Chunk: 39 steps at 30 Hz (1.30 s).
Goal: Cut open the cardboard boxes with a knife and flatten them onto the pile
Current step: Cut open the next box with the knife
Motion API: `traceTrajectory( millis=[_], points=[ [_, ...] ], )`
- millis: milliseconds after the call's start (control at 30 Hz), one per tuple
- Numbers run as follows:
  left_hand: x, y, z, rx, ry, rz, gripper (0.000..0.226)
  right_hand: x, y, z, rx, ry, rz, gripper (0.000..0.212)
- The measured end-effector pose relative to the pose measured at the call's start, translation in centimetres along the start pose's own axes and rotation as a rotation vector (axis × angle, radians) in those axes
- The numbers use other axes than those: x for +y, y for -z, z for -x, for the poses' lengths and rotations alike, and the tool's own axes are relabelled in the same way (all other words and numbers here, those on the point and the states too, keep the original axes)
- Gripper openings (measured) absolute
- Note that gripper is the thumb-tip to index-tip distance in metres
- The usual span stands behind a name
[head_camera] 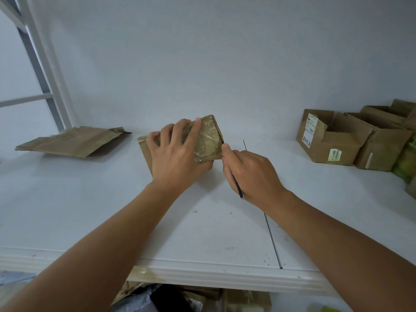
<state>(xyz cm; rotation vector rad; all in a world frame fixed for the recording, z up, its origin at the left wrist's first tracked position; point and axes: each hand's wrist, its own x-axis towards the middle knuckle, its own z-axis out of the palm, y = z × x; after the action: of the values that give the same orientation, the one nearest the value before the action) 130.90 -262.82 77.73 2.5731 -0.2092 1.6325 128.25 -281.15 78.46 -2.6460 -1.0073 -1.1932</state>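
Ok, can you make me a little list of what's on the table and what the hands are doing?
surface: white table
left hand: holds small taped box steady
right hand: grips thin dark knife at the box's right edge
left side: flattened cardboard
right side: open boxes in a row, nearest has labels
blade: hidden by the hand

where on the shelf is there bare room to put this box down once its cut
Bare white shelf runs from the flattened pile at left to the taped box in the left hand, and along the front edge. A second patch lies between the right hand and the open boxes, crowded far right.
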Motion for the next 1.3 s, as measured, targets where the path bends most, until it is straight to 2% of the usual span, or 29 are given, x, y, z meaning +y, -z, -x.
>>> traceTrajectory(
  millis=[233, 367, 633, 767, 900, 1100, 1167, 1300],
  points=[
    [-0.1, -0.1, 0.2, -0.009, 0.002, 0.002, 0.079, 0.4, -0.8, 0.2, 0.091, -0.067, -0.196, 0.015],
    [-0.3, -0.3, 0.2, -0.012, -0.003, 0.005, 0.08, 0.5, -0.8, 0.1, 0.097, -0.075, -0.208, 0.02],
    [-0.2, -0.3, 0.2, -0.039, -0.016, -0.001, 0.082, 1.5, -1.3, 0.6, 0.03, 0.003, -0.169, 0.014],
    [-0.5, 0.0, -0.1, -0.063, 0.037, 0.023, 0.084, 1.5, -1.8, 1.0, -0.051, -0.008, -0.146, 0.028],
    [-0.8, -0.1, -0.1, -0.053, 0.012, 0.023, 0.083, 1.1, -1.8, 0.9, 0.029, -0.011, -0.131, 0.012],
    [-1.5, 0.1, 0.0, -0.097, 0.074, 0.104, 0.092, 0.9, -1.2, 1.3, 0.327, 0.03, -0.148, 0.022],
    [-1.7, 0.3, 0.0, -0.115, 0.071, 0.133, 0.097, 1.1, -0.9, 1.3, 0.38, -0.032, -0.217, 0.027],
    [-1.7, 0.7, -0.1, -0.219, 0.101, 0.226, 0.112, 1.2, -0.9, 1.1, 0.349, -0.215, -0.311, 0.033]
  ],
)
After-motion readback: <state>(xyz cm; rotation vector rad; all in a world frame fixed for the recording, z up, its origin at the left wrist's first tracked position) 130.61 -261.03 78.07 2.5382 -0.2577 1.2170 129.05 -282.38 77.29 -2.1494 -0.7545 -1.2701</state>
